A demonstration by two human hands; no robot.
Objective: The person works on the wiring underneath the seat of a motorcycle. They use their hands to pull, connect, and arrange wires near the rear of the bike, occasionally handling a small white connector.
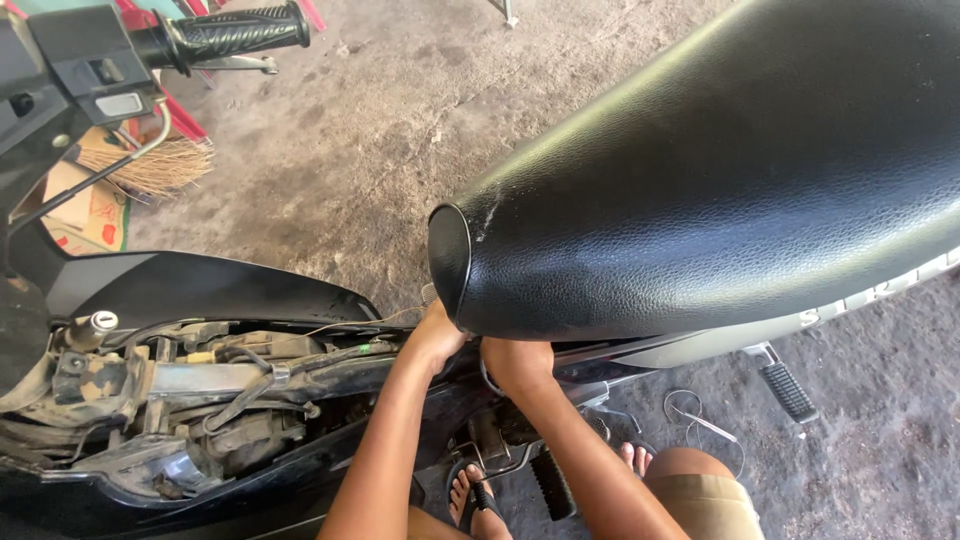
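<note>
Both grips are hidden: left hand [436,338] and right hand [515,362] reach under the black seat [720,170]. Fingers probably touch the frame [240,378]; I cannot tell.

Bright daylight falls from the upper right, washing the concrete floor [380,130] pale and laying a soft sheen across the black motorcycle seat [720,170]. The exposed frame [210,400] beneath sits in deep shadow. Focus is sharp throughout; the wide lens bends the seat and handlebar grip [240,32] at the edges.

A straw broom [150,165] lies beside a cardboard box [85,215].
</note>
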